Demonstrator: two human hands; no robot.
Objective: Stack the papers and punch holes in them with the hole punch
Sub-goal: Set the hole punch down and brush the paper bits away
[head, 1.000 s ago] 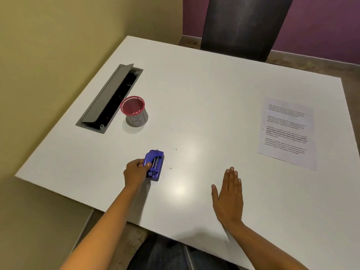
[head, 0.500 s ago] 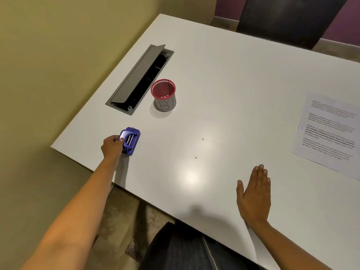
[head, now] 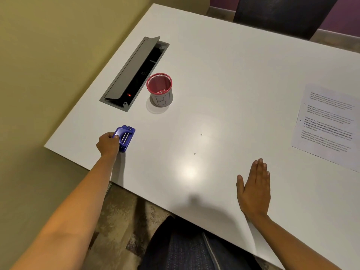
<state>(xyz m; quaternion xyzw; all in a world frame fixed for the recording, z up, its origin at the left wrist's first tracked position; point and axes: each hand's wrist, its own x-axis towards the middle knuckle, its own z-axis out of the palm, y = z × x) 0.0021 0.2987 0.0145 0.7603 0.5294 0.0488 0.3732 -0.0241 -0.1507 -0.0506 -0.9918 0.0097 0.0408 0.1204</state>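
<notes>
A small blue hole punch rests on the white table near its left front corner. My left hand is closed around the punch's near end. A printed stack of papers lies flat at the right side, with small holes along its left edge. My right hand lies flat on the table with fingers together and straight, holding nothing, well short of the papers. Two tiny paper dots lie on the table between the hands.
A red mesh cup with a paper label stands beyond the punch, paper bits inside. Left of it a grey cable hatch sits open in the tabletop. A dark chair back stands at the far edge. A yellow wall runs along the left.
My left hand has slid the hole punch leftward, toward the table's left front corner. The view has swung left too. My right hand has stayed flat on the table.
</notes>
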